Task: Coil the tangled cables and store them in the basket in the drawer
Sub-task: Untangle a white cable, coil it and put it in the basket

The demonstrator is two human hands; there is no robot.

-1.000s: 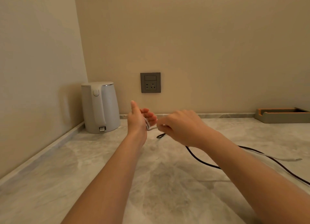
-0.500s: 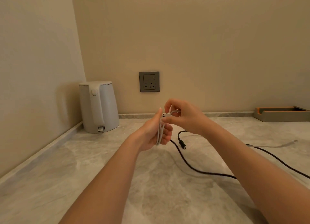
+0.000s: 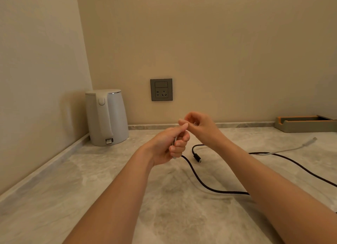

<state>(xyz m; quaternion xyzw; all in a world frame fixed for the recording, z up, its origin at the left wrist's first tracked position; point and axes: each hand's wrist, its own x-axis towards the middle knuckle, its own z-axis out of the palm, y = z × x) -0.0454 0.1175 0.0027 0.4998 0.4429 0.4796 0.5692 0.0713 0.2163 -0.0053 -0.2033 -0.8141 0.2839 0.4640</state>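
Observation:
My left hand (image 3: 167, 145) grips loops of a thin white cable (image 3: 174, 143) in its curled fingers above the marble counter (image 3: 91, 180). Just behind it, my right hand (image 3: 198, 125) pinches the same white cable at the top of the coil. The cable's loose tail (image 3: 291, 148) lies on the counter at the right and ends in a white plug. A black cable (image 3: 209, 187) lies loose on the counter under my right forearm, its plug (image 3: 197, 157) near my left hand. No basket or drawer is in view.
A white electric kettle (image 3: 106, 116) stands in the back left corner. A grey wall socket (image 3: 161, 89) is on the back wall. A shallow tray (image 3: 306, 123) with an orange lining sits at the back right.
My right hand has carried the white cable round my left hand, adding to the coil. Both hands rose and shifted right, then stayed put; the white tail slid left across the counter.

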